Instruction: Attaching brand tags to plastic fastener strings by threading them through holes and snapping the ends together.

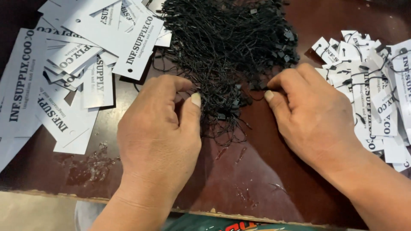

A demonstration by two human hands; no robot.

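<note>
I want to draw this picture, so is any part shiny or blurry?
In the head view, soft light leaves pale shiny patches on the dark brown table; the left hand and right hand look sharp; the black string pile blends into one dark tangle, and the white tags blur slightly toward the edges.

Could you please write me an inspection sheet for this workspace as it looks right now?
Surface: dark brown table, worn, with scuffed and flaking patches near the front edge.
Job's things: tangled heap of black string loops at centre; loose white card tags on the left; white tags already strung on the right.
Clutter: nothing seen beyond the piles.
Hands: left hand rests at the heap's lower edge, fingers in the strings; right hand pinches a string at the heap's right side.
Cables: nothing seen.
Surroundings: pale floor and a colourful object below the table edge, too cropped to identify.
</note>
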